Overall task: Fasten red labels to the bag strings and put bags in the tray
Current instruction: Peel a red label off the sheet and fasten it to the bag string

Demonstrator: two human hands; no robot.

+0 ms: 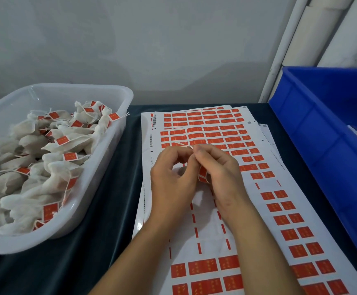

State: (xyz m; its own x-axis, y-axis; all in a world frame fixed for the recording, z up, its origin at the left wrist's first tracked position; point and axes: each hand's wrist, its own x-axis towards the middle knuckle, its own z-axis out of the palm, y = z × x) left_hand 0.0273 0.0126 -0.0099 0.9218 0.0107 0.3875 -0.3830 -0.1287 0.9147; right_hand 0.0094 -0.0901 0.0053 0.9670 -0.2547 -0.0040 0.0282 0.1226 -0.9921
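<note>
Bags [34, 167] with red labels fill the tray [100, 188] at left. Over the label sheets [258, 188] at centre, the left hand [171, 177] pinches a string [184, 145] while the right hand [218, 169] grips a label [202, 172]. A blue bin [322, 135] stands at right.

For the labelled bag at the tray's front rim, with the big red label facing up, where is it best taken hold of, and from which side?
Probably by the gathered neck of the labelled bag, just left of its red label, with a pinch grip from above. The clear tray wall blocks a side approach, the pouch is soft, and pulling on the label would strain the string.
</note>
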